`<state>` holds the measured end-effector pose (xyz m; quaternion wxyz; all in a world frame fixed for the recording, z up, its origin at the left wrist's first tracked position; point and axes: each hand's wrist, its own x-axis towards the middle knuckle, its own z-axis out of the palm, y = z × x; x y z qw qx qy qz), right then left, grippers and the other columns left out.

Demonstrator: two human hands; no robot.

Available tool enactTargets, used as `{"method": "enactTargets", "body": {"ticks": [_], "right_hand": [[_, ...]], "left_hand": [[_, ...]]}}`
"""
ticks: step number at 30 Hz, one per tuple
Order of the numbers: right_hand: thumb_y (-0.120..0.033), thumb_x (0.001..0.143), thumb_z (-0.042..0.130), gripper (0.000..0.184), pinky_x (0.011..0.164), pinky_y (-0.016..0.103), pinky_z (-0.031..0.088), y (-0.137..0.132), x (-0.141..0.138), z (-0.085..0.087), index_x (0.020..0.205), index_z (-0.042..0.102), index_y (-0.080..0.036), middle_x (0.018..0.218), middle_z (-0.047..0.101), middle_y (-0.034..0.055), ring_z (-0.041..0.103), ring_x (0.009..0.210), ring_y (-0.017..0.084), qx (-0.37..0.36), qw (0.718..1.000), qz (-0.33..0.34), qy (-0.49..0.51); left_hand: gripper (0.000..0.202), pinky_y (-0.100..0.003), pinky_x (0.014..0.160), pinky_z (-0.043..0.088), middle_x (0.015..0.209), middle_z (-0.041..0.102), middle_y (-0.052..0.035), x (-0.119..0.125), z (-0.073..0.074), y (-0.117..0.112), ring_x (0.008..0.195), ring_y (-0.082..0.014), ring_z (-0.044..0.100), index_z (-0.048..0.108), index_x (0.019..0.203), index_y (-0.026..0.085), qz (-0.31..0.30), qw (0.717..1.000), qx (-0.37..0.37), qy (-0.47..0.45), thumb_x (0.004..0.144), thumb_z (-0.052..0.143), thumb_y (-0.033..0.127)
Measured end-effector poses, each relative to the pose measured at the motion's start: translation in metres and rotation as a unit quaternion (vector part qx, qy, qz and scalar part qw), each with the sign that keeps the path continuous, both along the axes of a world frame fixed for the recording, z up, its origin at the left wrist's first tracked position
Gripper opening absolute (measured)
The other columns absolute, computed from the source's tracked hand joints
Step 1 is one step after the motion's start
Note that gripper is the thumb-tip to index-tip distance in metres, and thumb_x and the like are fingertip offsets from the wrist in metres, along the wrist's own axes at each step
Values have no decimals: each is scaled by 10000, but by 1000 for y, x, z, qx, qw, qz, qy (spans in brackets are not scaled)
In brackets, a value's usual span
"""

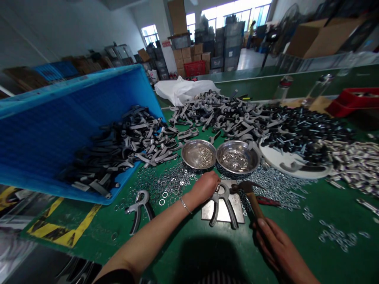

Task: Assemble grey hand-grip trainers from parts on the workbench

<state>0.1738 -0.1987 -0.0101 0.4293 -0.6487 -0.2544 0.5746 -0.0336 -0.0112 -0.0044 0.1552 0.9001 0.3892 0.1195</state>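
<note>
A grey and black hand grip exerciser (224,201) lies on a small metal plate (207,213), its two handles pointing toward me. My left hand (205,187) is closed at its upper left side, fingers pinched beside the spring; the fingertips are partly hidden. In my right hand (274,240) is a hammer (253,201) with a wooden handle, held by the lower handle. The hammer's head is just right of the exerciser's top. Another hand grip exerciser (140,209), with a spring, rests on the green table to the left.
A tipped blue crate (89,98) spills grey handles at left. Two metal bowls (199,154) (237,157) of small parts stand beyond the plate. Loose rings and nuts surround them. Red-handled pliers (268,201) lie right of the hammer, and a white dish (308,170) is farther right.
</note>
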Motion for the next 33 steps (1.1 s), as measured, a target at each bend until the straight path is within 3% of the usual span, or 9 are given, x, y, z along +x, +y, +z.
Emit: {"method": "enactTargets", "body": {"ticks": [5,9,14,18,23,27,29,31,33], "right_hand": [[-717,779,642,526,515,222,472,-1,3,-10,943,629,-218,689,585,-5,556,595,146,5,999,46,-10],[-704,856,540,488,524,231,453,5,10,-4,833,593,-220,653,577,-3,535,571,144,43,988,109,-105],[-630,925,445,426,619,295,488,31,32,47,922,603,-235,709,656,23,620,643,200,118,916,244,-297],[-574,977,350,391,629,318,475,57,36,81,978,558,-243,737,668,38,635,647,219,192,854,263,-406],[-492,982,382,304,586,312,437,85,27,69,894,527,-240,728,673,50,637,620,230,132,785,379,-473],[-515,1012,302,364,641,303,456,93,24,63,917,522,-241,775,693,49,660,691,221,147,805,355,-452],[-510,1003,313,349,599,308,442,92,24,63,928,515,-236,732,682,50,646,633,228,141,794,342,-483],[-501,986,357,328,587,315,444,88,25,65,918,532,-233,728,691,59,650,625,239,122,778,375,-489],[-519,981,373,344,633,320,477,79,28,65,908,560,-239,787,717,69,673,690,243,124,786,400,-455]], "left_hand": [[225,-420,884,476,943,632,-141,10,1,-17,937,-258,589,648,907,79,-38,986,125,107,971,432,94],[196,-423,879,485,963,638,-131,8,-4,-20,949,-259,592,631,965,92,-6,988,114,101,986,445,151],[271,-443,991,441,1208,580,-144,-21,8,-34,1141,-264,532,534,1199,123,88,993,72,-30,984,496,284],[207,-443,1002,411,1137,596,-109,-39,20,-49,1099,-262,524,577,1120,151,16,999,35,25,934,548,235],[105,-446,949,417,1031,629,-111,-33,22,-49,1042,-285,533,635,957,130,-6,990,39,134,923,575,209],[107,-438,950,411,1023,628,-104,-29,17,-47,1033,-278,533,640,930,129,3,989,59,133,927,533,132],[117,-431,946,415,1024,625,-101,-30,15,-47,1024,-273,535,638,926,128,0,990,65,126,929,522,120],[115,-433,948,415,1012,622,-101,-32,11,-47,1020,-272,537,640,924,125,2,990,69,125,929,525,118],[112,-440,958,411,1016,622,-103,-33,8,-48,1025,-274,536,645,937,124,8,989,77,123,927,534,122]]}}
